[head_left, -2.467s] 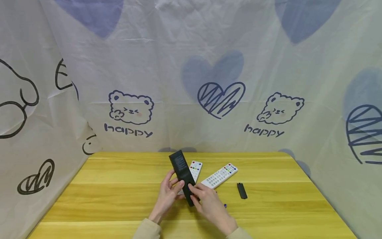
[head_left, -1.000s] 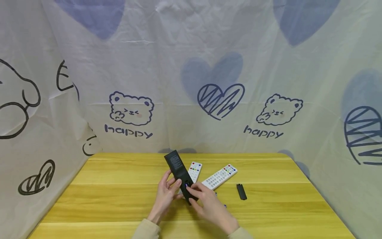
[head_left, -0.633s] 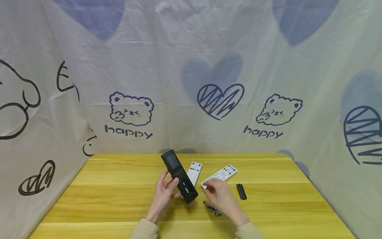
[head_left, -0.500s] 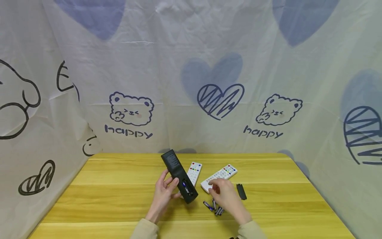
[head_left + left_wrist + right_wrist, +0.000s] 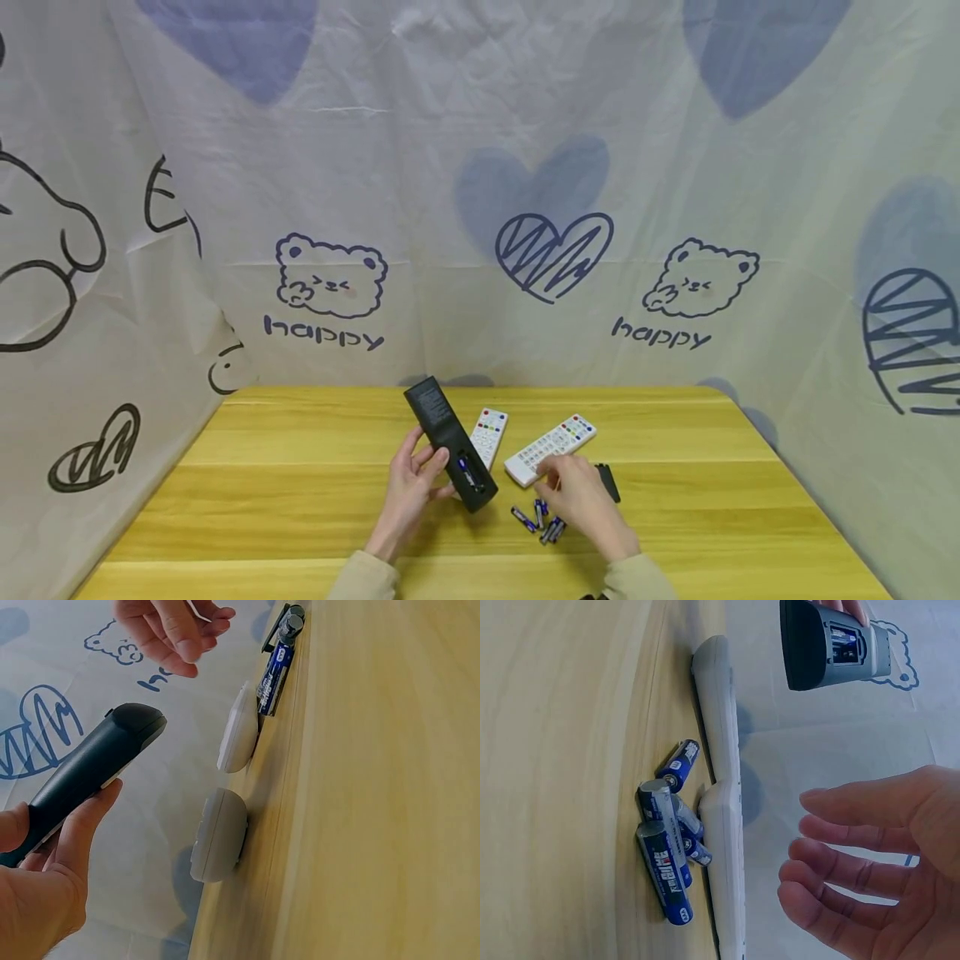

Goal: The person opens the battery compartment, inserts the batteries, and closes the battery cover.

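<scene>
Wood tbl (image 5: pixel 300 500) below, L hand (image 5: pixel 407 485) grips blk remote (image 5: pixel 442 423), R hand (image 5: pixel 581 496) hovers loosely relaxed nr batts (image 5: pixel 553 530).

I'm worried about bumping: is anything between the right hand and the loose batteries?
Nothing visible stands between the right hand and the loose batteries; the nearest white remote lies just beyond them.

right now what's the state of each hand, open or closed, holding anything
Left hand: closed, holding the black remote.
Right hand: open, holding nothing.
</scene>
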`<move>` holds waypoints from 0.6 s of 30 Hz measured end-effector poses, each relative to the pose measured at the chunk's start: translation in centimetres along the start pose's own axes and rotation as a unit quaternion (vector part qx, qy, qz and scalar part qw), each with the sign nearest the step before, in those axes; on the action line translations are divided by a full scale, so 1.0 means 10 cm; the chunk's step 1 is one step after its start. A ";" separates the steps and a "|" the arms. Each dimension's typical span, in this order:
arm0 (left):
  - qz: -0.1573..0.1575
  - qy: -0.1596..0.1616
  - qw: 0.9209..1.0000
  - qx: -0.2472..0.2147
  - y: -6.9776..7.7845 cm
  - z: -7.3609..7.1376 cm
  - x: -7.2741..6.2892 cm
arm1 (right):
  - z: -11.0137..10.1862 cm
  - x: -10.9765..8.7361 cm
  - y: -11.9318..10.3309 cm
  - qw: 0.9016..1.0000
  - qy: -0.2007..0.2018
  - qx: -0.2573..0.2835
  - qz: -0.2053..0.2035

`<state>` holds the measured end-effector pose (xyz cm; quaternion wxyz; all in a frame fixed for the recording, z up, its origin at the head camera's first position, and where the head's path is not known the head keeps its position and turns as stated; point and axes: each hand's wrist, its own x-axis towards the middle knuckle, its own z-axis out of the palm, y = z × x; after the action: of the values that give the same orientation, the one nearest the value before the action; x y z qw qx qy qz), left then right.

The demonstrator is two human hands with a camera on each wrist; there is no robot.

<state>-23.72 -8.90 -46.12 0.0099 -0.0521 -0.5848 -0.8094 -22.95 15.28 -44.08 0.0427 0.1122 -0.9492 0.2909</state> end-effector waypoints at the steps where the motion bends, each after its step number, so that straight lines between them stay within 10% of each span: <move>1: 0.000 0.000 1.000 0.001 0.00 0.00 0.00 | 0.00 0.00 0.01 1.000 -0.004 0.001 0.003; 18: 0.004 -0.009 1.000 0.014 0.02 0.00 -0.02 | 0.08 0.03 0.18 0.997 -0.080 0.001 -0.011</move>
<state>-23.53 -8.93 -45.97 0.0087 -0.0610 -0.5963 -0.8004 -23.68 16.25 -45.70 -0.0306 0.1454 -0.9480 0.2816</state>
